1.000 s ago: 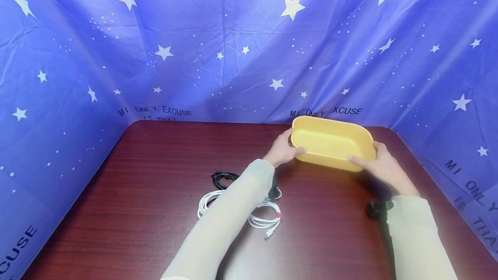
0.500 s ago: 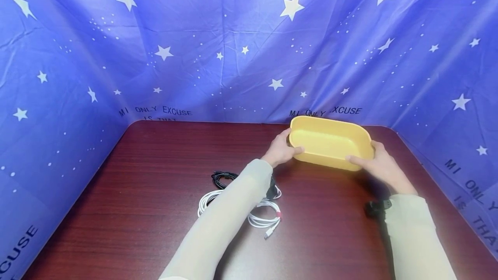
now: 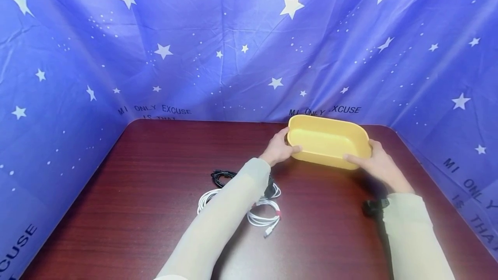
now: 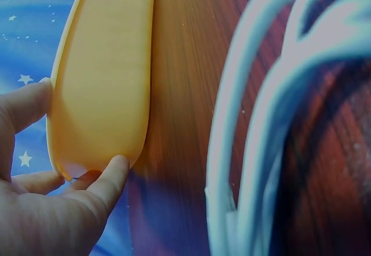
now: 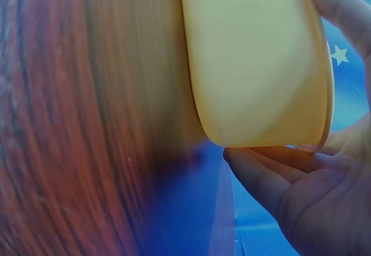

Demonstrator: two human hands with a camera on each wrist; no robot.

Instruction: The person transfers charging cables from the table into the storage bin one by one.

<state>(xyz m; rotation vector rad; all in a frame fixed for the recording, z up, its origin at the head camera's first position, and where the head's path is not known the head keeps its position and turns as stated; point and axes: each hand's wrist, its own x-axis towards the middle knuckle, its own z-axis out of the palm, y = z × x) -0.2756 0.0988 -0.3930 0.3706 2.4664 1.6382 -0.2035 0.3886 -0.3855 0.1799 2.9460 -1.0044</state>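
In the right half of the head view, a yellow bin point(image 3: 330, 129) is grasped at both ends: the left hand point(image 3: 277, 148) grips its left end and the right hand point(image 3: 380, 163) its right end, each thumb over the near rim. Whether the bin touches the dark red tabletop point(image 3: 155, 154) cannot be told. Near the frame's centre, below the bin, lie a coiled black cable point(image 3: 215, 178) and white cables point(image 3: 260, 223) with a red tie point(image 3: 278, 213), partly hidden by the left sleeve point(image 3: 218, 219). The blue starry cloth point(image 3: 221, 20) carries black capitals: "MI ONLY EXCUSE" left of centre, with "IS THAT" beneath, cut by the table edge; "MI ONLY" and "XCUSE" in folds behind the bin; "CUSE" at lower left; "MI ONLY" and "IS THA" at lower right.
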